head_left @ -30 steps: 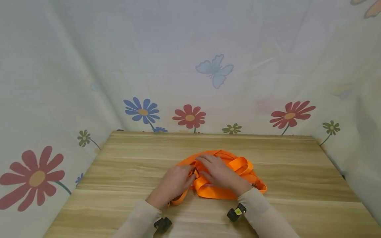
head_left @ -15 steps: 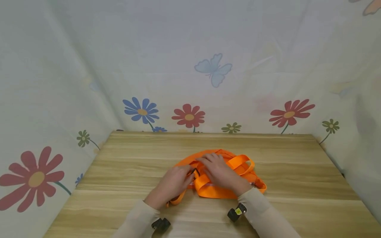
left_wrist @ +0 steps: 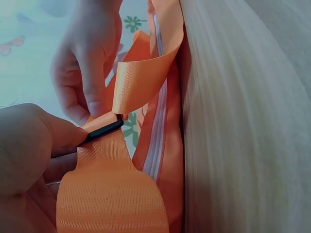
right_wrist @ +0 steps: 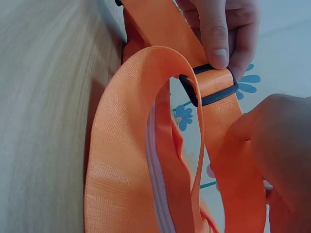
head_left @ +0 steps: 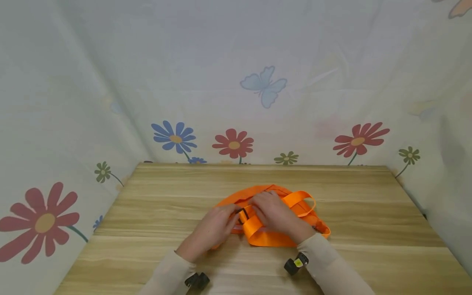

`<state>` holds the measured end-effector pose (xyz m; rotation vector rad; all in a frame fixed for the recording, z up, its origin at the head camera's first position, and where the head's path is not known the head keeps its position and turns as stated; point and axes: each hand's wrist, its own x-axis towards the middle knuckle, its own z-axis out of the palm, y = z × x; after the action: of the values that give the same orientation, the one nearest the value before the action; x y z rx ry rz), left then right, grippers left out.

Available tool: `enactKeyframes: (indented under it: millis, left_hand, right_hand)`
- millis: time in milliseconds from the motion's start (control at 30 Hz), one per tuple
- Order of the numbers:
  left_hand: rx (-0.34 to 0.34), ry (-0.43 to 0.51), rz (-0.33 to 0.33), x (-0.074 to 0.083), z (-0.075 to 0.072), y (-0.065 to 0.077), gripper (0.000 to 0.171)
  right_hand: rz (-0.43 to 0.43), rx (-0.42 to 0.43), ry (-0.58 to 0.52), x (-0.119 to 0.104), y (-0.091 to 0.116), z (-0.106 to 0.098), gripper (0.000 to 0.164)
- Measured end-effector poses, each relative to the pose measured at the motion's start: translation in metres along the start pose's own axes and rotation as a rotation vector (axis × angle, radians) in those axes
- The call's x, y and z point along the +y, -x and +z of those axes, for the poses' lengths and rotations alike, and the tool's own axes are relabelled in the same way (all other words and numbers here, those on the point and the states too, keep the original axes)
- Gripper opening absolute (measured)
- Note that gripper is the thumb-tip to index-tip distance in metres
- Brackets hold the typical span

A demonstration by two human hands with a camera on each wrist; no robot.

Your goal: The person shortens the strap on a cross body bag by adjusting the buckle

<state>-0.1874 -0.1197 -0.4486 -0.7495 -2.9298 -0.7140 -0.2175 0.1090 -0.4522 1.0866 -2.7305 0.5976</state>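
Note:
An orange bag [head_left: 273, 237] with a pale zipper [left_wrist: 156, 131] lies on the table. Its wide orange webbing strap [right_wrist: 116, 145] loops up in front of the zipper and threads through a black slide buckle [right_wrist: 218, 94]. My left hand [head_left: 214, 225] pinches the buckle and the webbing at its edge, thumb on top. Just to the right, my right hand [head_left: 274, 211] holds the strap between thumb and fingers, a short way from the buckle. Some of its fingertips are hidden behind the webbing. Another strap loop [head_left: 300, 198] arches up behind the right hand.
The wood-grain table [head_left: 166, 192] extends around the bag on all sides. A pale cloth backdrop [head_left: 206, 82] printed with flowers and a butterfly hangs behind and at both sides. Black wrist cameras [head_left: 295, 264] sit under both sleeves.
My right hand has shifted slightly right with the strap, and more of the black buckle shows between the hands. The left hand has barely moved.

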Motion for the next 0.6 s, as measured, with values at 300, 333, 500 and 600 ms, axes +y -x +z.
enactKeyframes:
  millis: [300,333,500,600]
  left_hand:
    - [0.060,-0.056,0.005,0.007,-0.002,0.004,0.022]
    - [0.062,-0.058,0.000,0.008,-0.002,0.004,0.021]
    - [0.063,-0.064,-0.017,0.014,-0.005,0.005,0.018]
    - [0.061,-0.092,-0.010,0.016,-0.008,0.005,0.018]
  right_hand:
    - [-0.020,0.012,0.077,-0.005,0.005,-0.004,0.014]
    - [-0.020,0.014,0.083,-0.006,0.006,-0.004,0.015]
    - [-0.029,0.043,0.105,-0.008,0.007,-0.008,0.021]
    - [-0.044,0.063,0.106,-0.009,0.008,-0.010,0.020]
